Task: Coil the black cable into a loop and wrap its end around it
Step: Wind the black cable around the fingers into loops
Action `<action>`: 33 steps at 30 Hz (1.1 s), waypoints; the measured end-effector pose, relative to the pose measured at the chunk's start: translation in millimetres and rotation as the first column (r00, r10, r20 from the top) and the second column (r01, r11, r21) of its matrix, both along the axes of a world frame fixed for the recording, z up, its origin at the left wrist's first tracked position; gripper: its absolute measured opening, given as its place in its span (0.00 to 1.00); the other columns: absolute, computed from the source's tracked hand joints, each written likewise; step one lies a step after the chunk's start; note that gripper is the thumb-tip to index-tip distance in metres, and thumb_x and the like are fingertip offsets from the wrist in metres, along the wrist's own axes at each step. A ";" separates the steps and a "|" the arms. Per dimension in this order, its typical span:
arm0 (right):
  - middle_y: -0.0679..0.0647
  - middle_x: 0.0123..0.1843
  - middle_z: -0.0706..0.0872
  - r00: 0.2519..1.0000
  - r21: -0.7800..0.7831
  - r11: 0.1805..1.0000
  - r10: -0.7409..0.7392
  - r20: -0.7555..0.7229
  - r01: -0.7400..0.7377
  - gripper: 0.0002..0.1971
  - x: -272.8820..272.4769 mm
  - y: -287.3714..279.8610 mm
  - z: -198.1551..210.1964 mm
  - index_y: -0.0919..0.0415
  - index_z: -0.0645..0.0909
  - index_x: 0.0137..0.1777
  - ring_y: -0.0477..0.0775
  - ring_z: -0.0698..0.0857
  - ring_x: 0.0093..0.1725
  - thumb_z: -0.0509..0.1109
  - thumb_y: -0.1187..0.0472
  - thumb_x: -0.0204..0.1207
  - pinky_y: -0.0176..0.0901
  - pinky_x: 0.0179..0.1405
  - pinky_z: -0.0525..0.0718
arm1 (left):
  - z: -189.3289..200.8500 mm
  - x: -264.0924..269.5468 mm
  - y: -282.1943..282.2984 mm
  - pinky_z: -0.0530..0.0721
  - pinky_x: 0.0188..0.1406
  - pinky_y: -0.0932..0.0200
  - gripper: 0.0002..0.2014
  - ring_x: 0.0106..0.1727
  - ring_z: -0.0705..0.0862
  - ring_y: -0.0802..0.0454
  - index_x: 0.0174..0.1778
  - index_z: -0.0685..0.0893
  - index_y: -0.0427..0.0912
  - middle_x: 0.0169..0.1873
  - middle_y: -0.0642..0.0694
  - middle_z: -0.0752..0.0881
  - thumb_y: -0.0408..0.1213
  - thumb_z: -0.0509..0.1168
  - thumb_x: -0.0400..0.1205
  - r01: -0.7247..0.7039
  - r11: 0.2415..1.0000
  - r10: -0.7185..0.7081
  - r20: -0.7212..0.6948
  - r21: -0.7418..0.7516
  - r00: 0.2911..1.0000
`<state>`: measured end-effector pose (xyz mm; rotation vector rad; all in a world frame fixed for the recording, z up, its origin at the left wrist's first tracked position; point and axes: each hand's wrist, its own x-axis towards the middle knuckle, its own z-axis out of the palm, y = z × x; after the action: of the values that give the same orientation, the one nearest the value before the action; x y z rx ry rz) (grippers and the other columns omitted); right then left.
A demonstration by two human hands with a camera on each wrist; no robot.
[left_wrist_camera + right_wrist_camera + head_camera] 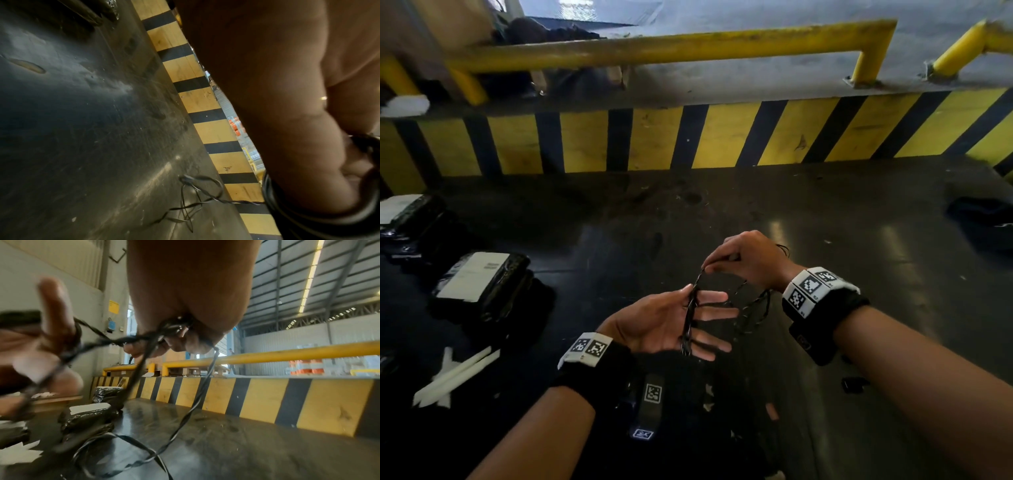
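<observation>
The thin black cable [690, 318] lies in several turns across my left hand [709, 308], which is held palm up with its fingers straight and spread. Just above those fingertips, my right hand [709, 269] pinches a strand between thumb and forefinger. A slack twisted loop [753, 305] hangs between the two hands. In the right wrist view the cable [144, 361] runs from my right hand [174, 340] down to the dark table, and strands cross my left hand [51, 321]. The left wrist view shows a loose tangle of cable [197, 199] lying on the table.
Black wrapped packs with white labels [482, 284] sit at the left beside white paper strips [455, 373]. A yellow-and-black striped barrier [688, 137] with a yellow rail [654, 48] bounds the far edge. A dark bundle [983, 212] lies at the right and a small black piece [854, 383] nearer me.
</observation>
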<state>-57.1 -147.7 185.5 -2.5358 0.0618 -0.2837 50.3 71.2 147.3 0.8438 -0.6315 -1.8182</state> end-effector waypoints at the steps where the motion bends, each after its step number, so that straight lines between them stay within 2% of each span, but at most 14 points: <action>1: 0.38 0.46 0.91 1.000 0.031 0.999 0.012 -0.007 -0.012 0.08 0.0 0.2 -5.1 0.45 0.93 0.53 0.38 0.88 0.43 0.76 0.49 0.76 0.40 0.46 0.88 | 2.8 -0.9 1.1 0.59 0.81 0.22 0.27 0.82 0.61 0.16 0.83 0.74 0.43 0.87 0.36 0.66 0.51 0.47 0.92 0.014 1.000 -0.015 -0.011 -0.009 1.000; 3: 0.33 0.47 0.88 0.998 0.057 0.997 0.044 -0.036 -0.042 0.09 -2.1 1.9 -15.1 0.48 0.93 0.56 0.29 0.86 0.42 0.75 0.52 0.79 0.27 0.44 0.83 | 8.8 -3.5 2.2 0.53 0.81 0.18 0.28 0.83 0.56 0.13 0.82 0.74 0.41 0.88 0.34 0.63 0.50 0.45 0.92 0.054 0.998 -0.055 -0.037 -0.040 0.998; 5: 0.30 0.46 0.86 0.996 0.082 0.996 0.043 -0.084 -0.036 0.10 -5.8 3.6 -27.4 0.50 0.91 0.59 0.24 0.85 0.42 0.74 0.55 0.81 0.22 0.43 0.79 | 15.5 -7.5 1.4 0.48 0.81 0.16 0.28 0.83 0.52 0.11 0.82 0.74 0.39 0.89 0.32 0.59 0.49 0.45 0.92 0.069 0.994 -0.074 -0.069 -0.081 0.995; 7: 0.30 0.41 0.86 0.988 0.156 0.988 0.018 -0.155 0.006 0.08 -10.1 7.6 -41.0 0.50 0.91 0.56 0.27 0.86 0.39 0.72 0.56 0.82 0.26 0.40 0.80 | 21.6 -9.9 -1.2 0.54 0.80 0.18 0.28 0.82 0.56 0.11 0.81 0.74 0.40 0.88 0.33 0.60 0.50 0.45 0.92 0.067 0.992 -0.076 -0.076 -0.110 0.994; 9: 0.36 0.36 0.86 0.981 0.213 0.977 0.036 -0.190 0.005 0.07 -14.8 19.8 -52.6 0.49 0.90 0.46 0.36 0.87 0.37 0.70 0.56 0.82 0.35 0.39 0.81 | 26.6 -9.9 -5.7 0.62 0.79 0.21 0.27 0.80 0.67 0.17 0.81 0.76 0.41 0.85 0.34 0.68 0.50 0.47 0.92 0.025 0.991 -0.034 -0.071 -0.132 0.997; 10: 0.38 0.38 0.87 0.981 0.216 0.976 0.054 -0.185 -0.013 0.07 -17.3 28.0 -58.2 0.48 0.88 0.45 0.39 0.89 0.39 0.70 0.57 0.83 0.39 0.41 0.82 | 29.3 -8.6 -9.1 0.63 0.79 0.22 0.26 0.79 0.73 0.22 0.81 0.77 0.42 0.84 0.35 0.71 0.51 0.49 0.92 -0.016 0.989 0.005 -0.077 -0.145 0.997; 12: 0.47 0.47 0.92 0.980 0.262 0.964 0.098 -0.176 -0.049 0.07 -23.9 43.4 -72.5 0.49 0.87 0.56 0.44 0.91 0.44 0.69 0.60 0.84 0.42 0.45 0.85 | 34.2 -3.8 -16.2 0.61 0.79 0.21 0.26 0.79 0.74 0.25 0.81 0.77 0.43 0.85 0.35 0.70 0.51 0.48 0.92 -0.096 0.983 0.085 -0.069 -0.158 0.994; 14: 0.52 0.51 0.93 0.966 0.345 0.938 0.126 -0.224 -0.043 0.11 -30.9 56.6 -85.9 0.49 0.86 0.63 0.46 0.92 0.44 0.68 0.59 0.85 0.41 0.50 0.89 | 35.0 3.6 -22.3 0.59 0.79 0.20 0.27 0.81 0.68 0.21 0.82 0.76 0.45 0.87 0.37 0.66 0.52 0.46 0.92 -0.151 0.977 0.148 -0.031 -0.153 0.989; 16: 0.49 0.46 0.93 0.945 0.397 0.918 0.133 -0.300 -0.003 0.11 -38.3 67.3 -93.3 0.53 0.89 0.62 0.47 0.92 0.44 0.67 0.57 0.86 0.36 0.50 0.88 | 30.7 12.2 -26.9 0.64 0.78 0.21 0.28 0.81 0.65 0.18 0.83 0.75 0.47 0.86 0.37 0.68 0.53 0.47 0.91 -0.201 0.971 0.200 -0.027 -0.133 0.980; 21: 0.52 0.40 0.89 0.937 0.466 0.884 0.172 -0.305 -0.010 0.11 -47.4 89.5 -90.4 0.59 0.89 0.62 0.45 0.87 0.37 0.67 0.59 0.86 0.30 0.42 0.85 | 7.1 28.9 -29.4 0.76 0.74 0.26 0.26 0.79 0.74 0.22 0.81 0.79 0.52 0.84 0.38 0.73 0.54 0.47 0.91 -0.379 0.925 0.379 0.067 -0.014 0.923; 23: 0.51 0.39 0.89 0.925 0.453 0.891 0.177 -0.337 -0.005 0.12 -47.1 94.1 -85.4 0.58 0.88 0.62 0.44 0.87 0.37 0.66 0.58 0.86 0.29 0.40 0.83 | -2.7 33.9 -29.0 0.77 0.73 0.27 0.26 0.77 0.76 0.22 0.79 0.81 0.53 0.84 0.39 0.73 0.54 0.48 0.91 -0.431 0.901 0.423 0.121 0.045 0.898; 26: 0.51 0.39 0.90 0.905 0.380 0.924 0.195 -0.379 -0.040 0.12 -44.7 95.8 -76.4 0.57 0.88 0.60 0.43 0.86 0.36 0.66 0.56 0.86 0.29 0.40 0.83 | -15.8 37.8 -26.1 0.79 0.70 0.30 0.26 0.74 0.79 0.24 0.78 0.82 0.53 0.84 0.39 0.72 0.57 0.50 0.90 -0.445 0.888 0.414 0.214 0.120 0.885; 29: 0.46 0.34 0.87 0.893 0.234 0.970 0.162 -0.420 -0.066 0.12 -38.3 82.7 -59.8 0.57 0.89 0.56 0.42 0.87 0.37 0.66 0.54 0.86 0.34 0.46 0.82 | -25.2 40.7 -20.3 0.81 0.67 0.33 0.26 0.68 0.82 0.29 0.77 0.83 0.52 0.84 0.41 0.71 0.57 0.51 0.90 -0.404 0.893 0.332 0.313 0.199 0.890; 33: 0.48 0.35 0.89 0.889 0.088 0.993 0.106 -0.445 -0.074 0.10 -26.6 56.3 -18.6 0.58 0.89 0.55 0.41 0.87 0.37 0.66 0.57 0.86 0.32 0.44 0.78 | -37.9 43.2 -11.4 0.80 0.67 0.33 0.26 0.65 0.82 0.31 0.79 0.82 0.49 0.84 0.41 0.72 0.58 0.55 0.89 -0.334 0.908 0.237 0.349 0.253 0.907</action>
<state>-83.7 -91.3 167.0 -2.4754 0.1292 0.3432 93.4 59.8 109.4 1.3811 -0.3907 -1.5411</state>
